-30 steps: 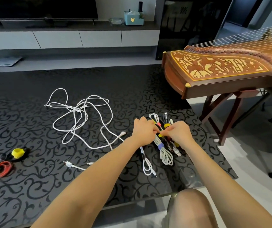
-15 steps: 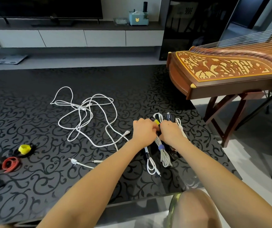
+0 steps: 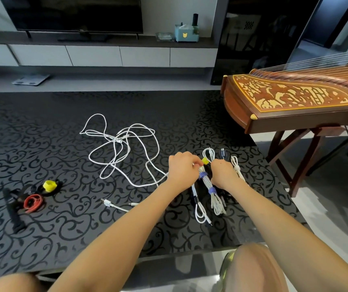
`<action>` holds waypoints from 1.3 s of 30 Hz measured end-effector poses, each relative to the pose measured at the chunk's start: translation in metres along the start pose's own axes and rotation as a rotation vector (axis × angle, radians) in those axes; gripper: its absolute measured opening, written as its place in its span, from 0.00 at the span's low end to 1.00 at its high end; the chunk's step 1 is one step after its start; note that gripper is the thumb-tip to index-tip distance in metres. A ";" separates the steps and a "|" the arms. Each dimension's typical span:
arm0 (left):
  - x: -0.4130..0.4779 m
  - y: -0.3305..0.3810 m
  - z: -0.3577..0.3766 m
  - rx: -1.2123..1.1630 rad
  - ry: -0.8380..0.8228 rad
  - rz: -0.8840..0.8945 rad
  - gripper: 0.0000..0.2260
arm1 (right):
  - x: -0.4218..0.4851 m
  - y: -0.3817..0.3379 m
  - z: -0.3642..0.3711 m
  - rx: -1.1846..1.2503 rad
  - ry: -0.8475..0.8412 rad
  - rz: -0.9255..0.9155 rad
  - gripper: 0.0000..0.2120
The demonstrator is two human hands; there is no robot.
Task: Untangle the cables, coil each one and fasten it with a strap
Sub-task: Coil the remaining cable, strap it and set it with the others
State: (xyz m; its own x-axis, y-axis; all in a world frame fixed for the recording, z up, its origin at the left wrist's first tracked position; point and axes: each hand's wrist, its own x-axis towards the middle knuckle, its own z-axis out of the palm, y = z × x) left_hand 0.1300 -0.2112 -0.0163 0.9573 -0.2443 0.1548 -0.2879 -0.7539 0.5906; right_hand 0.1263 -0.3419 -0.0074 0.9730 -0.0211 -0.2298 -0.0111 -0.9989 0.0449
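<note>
Both hands low over the right part of the table (image 3: 42, 127), close together at the far end of a coiled cable (image 3: 214, 199). Left hand (image 3: 182, 167) curled, thumb and fingertips pinching a yellow strap (image 3: 205, 160) at that far end. Right hand (image 3: 223, 173) just to the right, knuckles up, fingers tucked under and hidden (no telling whether gripping the coil, the strap's tail or nothing).

Coil lying with its long axis near-to-far, leaning a little to the right as it comes nearer, already bound by two blue bands (image 3: 203, 175) and ending in free loops nearer than the wrists. Yellow strap right at the fingertips, between the two hands and closer to the left one. Rest of the coil trailing nearward through the gap between the wrists. By the look of it, the fastening step: strap to be drawn snug across that axis and pressed closed.

More bundled cables touching or just beside it on either side. Well apart to the left, a loose tangle of white cable (image 3: 122, 148), not yet sorted, on the left hand's side. Further left, spare straps (image 3: 33, 202) in yellow, red and black.
</note>
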 end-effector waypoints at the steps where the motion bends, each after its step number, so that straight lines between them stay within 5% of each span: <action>1: -0.002 -0.001 -0.003 -0.003 0.003 -0.008 0.12 | -0.002 0.000 0.001 0.013 0.014 0.014 0.12; 3: -0.006 -0.004 -0.011 -0.009 0.006 -0.024 0.12 | -0.005 0.002 -0.001 0.068 0.048 0.033 0.04; 7: -0.017 -0.019 -0.039 -0.020 0.021 -0.075 0.11 | -0.010 0.005 -0.015 0.178 0.026 0.053 0.10; 11: -0.038 -0.048 -0.076 -0.053 0.086 -0.170 0.10 | -0.015 0.001 -0.041 0.342 0.225 0.102 0.14; 14: -0.063 -0.079 -0.106 -0.072 0.147 -0.260 0.08 | -0.027 -0.029 -0.066 0.504 0.345 0.010 0.21; 19: -0.110 -0.134 -0.146 -0.061 0.240 -0.412 0.08 | -0.045 -0.125 -0.069 0.542 0.273 -0.227 0.15; 27: -0.173 -0.209 -0.170 0.304 0.316 -0.675 0.13 | -0.063 -0.257 -0.007 0.296 0.077 -0.455 0.13; 33: -0.188 -0.230 -0.168 0.313 0.346 -0.666 0.16 | -0.065 -0.273 0.023 -0.148 0.107 -0.314 0.11; 36: -0.186 -0.217 -0.168 0.225 0.386 -0.492 0.09 | -0.059 -0.253 0.023 0.088 0.166 -0.348 0.09; 39: -0.175 -0.189 -0.163 -0.206 0.254 -0.397 0.09 | -0.065 -0.236 -0.002 0.748 0.212 -0.378 0.05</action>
State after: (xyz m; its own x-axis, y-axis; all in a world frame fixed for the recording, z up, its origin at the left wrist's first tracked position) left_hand 0.0218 0.0732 -0.0260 0.9755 0.2118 0.0590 0.0864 -0.6161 0.7829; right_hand 0.0660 -0.1050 -0.0013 0.9636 0.2520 0.0894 0.2459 -0.7037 -0.6667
